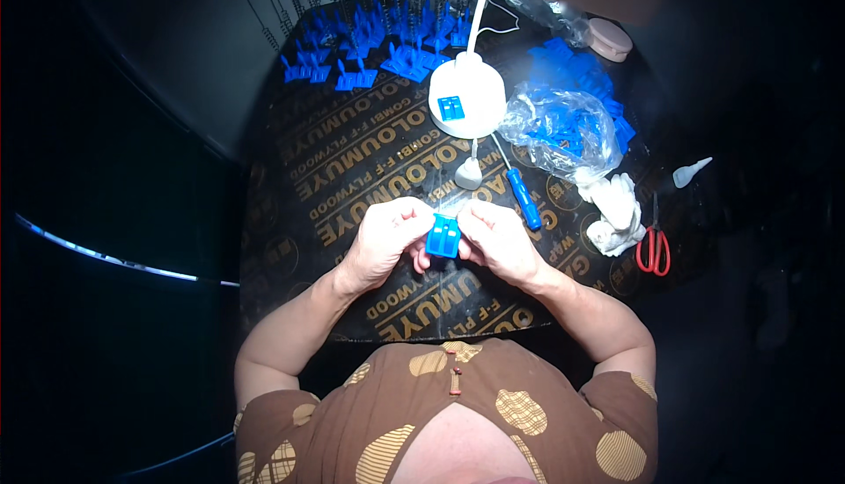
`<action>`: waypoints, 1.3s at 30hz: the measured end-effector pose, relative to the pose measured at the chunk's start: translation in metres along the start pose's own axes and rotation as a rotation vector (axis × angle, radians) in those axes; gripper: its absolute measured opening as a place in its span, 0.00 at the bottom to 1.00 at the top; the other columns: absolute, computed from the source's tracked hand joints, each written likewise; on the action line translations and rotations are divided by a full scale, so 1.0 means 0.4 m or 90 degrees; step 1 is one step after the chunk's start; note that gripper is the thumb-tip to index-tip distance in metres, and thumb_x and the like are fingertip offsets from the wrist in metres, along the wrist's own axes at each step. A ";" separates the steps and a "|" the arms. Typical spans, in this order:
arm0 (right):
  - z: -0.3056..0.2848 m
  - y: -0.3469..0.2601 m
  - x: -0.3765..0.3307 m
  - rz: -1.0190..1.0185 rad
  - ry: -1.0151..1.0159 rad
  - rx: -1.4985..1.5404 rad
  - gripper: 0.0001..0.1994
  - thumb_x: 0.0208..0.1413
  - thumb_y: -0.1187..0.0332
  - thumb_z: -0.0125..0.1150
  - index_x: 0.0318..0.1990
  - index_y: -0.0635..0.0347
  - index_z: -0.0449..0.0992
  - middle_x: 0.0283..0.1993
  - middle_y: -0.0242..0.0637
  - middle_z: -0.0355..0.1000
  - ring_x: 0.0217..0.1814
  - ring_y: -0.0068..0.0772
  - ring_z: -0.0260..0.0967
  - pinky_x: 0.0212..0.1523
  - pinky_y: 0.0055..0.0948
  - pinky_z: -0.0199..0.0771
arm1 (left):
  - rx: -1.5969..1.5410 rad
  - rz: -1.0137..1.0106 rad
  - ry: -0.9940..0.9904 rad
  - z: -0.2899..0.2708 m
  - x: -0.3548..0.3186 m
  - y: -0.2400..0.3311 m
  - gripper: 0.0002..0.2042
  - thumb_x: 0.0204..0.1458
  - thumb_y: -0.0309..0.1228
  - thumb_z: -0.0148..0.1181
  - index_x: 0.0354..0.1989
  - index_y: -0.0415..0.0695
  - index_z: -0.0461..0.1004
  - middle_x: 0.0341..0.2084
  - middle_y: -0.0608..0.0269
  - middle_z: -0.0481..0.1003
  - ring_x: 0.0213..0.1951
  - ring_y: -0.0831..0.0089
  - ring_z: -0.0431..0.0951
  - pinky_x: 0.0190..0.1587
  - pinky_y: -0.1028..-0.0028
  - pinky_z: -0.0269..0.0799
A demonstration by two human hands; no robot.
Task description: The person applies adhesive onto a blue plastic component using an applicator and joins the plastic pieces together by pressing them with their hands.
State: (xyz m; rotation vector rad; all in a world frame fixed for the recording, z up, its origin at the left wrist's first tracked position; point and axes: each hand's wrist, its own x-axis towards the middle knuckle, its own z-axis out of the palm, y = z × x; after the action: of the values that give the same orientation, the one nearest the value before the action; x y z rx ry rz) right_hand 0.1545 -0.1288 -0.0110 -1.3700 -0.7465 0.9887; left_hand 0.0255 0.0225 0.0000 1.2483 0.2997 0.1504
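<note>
Between my two hands, above the near part of the dark board, is a small blue plastic piece (444, 238) with raised ridges. My left hand (389, 236) pinches its left edge, the other fingers curled in. From the other side my right hand (498, 236) grips it with thumb and fingertips near its upper right corner. A similar blue piece (451, 108) lies on the round white lamp base (480, 88) straight ahead. Just beyond my right hand rests a screwdriver with a blue handle (524, 199). A small white nozzle-shaped thing (468, 173) stands beyond my fingers.
Many blue bases with upright springs and rods (409, 60) crowd the far left. At the far right are a clear plastic bag (568, 132) of blue parts, a round pinkish case (609, 40), crumpled white cloth (613, 216), red-handled scissors (653, 251) and a white nozzle (691, 172).
</note>
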 end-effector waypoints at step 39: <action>0.007 0.014 0.001 -0.007 0.004 0.007 0.13 0.62 0.62 0.50 0.29 0.60 0.70 0.20 0.26 0.66 0.22 0.12 0.60 0.24 0.16 0.60 | -0.014 0.030 -0.007 -0.001 0.001 -0.004 0.11 0.60 0.29 0.46 0.42 0.31 0.68 0.25 0.51 0.76 0.20 0.76 0.75 0.25 0.82 0.72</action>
State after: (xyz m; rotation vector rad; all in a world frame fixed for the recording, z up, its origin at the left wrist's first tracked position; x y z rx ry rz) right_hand 0.1515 -0.1274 -0.0163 -1.3580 -0.7426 0.9779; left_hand 0.0258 0.0227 -0.0016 1.2349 0.2583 0.1863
